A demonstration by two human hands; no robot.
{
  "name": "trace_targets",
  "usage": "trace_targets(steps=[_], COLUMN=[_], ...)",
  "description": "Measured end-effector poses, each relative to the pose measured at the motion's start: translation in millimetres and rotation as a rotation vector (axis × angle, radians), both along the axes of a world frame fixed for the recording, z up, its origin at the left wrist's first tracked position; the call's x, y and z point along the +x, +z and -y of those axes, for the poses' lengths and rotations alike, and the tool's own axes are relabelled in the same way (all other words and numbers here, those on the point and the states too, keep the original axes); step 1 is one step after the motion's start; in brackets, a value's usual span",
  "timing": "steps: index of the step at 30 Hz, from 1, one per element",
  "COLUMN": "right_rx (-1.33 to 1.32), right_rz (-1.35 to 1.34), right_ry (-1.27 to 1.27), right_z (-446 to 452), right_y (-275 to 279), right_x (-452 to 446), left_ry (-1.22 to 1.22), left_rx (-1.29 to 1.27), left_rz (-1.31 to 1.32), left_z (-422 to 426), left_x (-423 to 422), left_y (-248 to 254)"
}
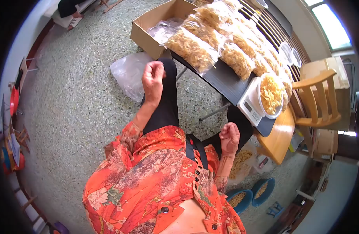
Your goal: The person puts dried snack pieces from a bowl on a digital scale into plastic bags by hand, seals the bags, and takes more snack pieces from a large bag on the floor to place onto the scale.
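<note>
My left hand (153, 81) is closed, its fingers curled, above my left thigh. Behind it, a clear plastic bag (126, 75) lies on the floor. My right hand (229, 138), also closed, hovers over my right thigh, below the table's near edge. Whether either hand holds anything small is hidden. Nearest to my right hand, a white digital scale (249, 109) stands on the table, its display unreadable. On it sits a round clear tub (260, 102) filled with yellowish dried strips (271, 93). Clear bags packed with similar strips (192, 49) lie in rows farther along the table.
An open cardboard box (146, 37) with clear plastic inside stands beyond the dark table (228, 80). A wooden chair (318, 101) is at right. Two blue basins (264, 201) holding light pieces stand on the speckled floor (85, 97). Part of another person (68, 7) shows at upper left.
</note>
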State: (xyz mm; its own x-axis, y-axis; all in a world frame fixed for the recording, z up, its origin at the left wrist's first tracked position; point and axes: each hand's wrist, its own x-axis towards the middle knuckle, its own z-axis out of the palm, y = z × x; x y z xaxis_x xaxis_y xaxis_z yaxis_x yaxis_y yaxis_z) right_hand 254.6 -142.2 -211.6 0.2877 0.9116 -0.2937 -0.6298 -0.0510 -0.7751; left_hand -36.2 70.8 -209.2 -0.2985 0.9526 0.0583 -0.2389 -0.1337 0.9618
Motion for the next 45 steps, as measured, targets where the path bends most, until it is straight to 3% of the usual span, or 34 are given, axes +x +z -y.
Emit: trace_targets(steps=[2, 3, 5, 6, 8, 12, 15, 17, 19, 21, 27, 30, 38, 42, 45], right_rx=[-0.031, -0.030, 0.019, 0.025, 0.167, 0.072, -0.027, -0.067, -0.107, 0.105, 0.089, 0.192, 0.145, 0.152, 0.292], right_rz=[0.265, 0.271, 0.755, 0.761, 1.147, 1.342, 1.347, 1.352, 1.354, 1.333, 1.341, 1.470, 1.390, 1.304, 1.433], right_ry=[0.098, 0.101, 0.025, 0.024, -0.026, -0.035, -0.012, 0.004, 0.012, -0.021, 0.008, -0.015, -0.028, -0.096, -0.240], right_z=[-37, -58, -100, -117, -146, -170, -179, -183, -188, -193, -201, -205, -201, -188, -174], right_y=[33, 44, 54, 54, 54, 72, 78, 80, 74, 66, 67, 68, 65, 64, 62], right_x=[-26, -39, -62, -68, -75, -95, -103, -106, -105, -104, -106, -107, -105, -104, -102], left_ry=[0.076, 0.080, 0.057, -0.021, -0.117, -0.204, -0.206, -0.205, -0.220, -0.227, -0.103, -0.100, -0.035, -0.037, -0.054], left_rx=[0.048, 0.079, 0.067, 0.015, -0.079, -0.055, 0.010, 0.017, 0.031, 0.027, 0.077, 0.061, 0.057, 0.076, 0.026], left_rz=[0.098, 0.169, 0.137, 0.231, 0.297, 0.334, 0.237, 0.313, 0.187, 0.252, 0.306, 0.284, 0.246, 0.305, 0.332], left_z=[-34, -51, -78, -88, -98, -93, -94, -91, -88, -88, -83, -90, -99, -100, -96], left_x=[-10, -13, -20, -20, -13, 4, 13, 16, 17, 17, 17, 17, 20, 23, 21], left_y=[6, 9, -3, -1, 3, 22, 18, 20, 28, 29, 32, 30, 19, 18, 23])
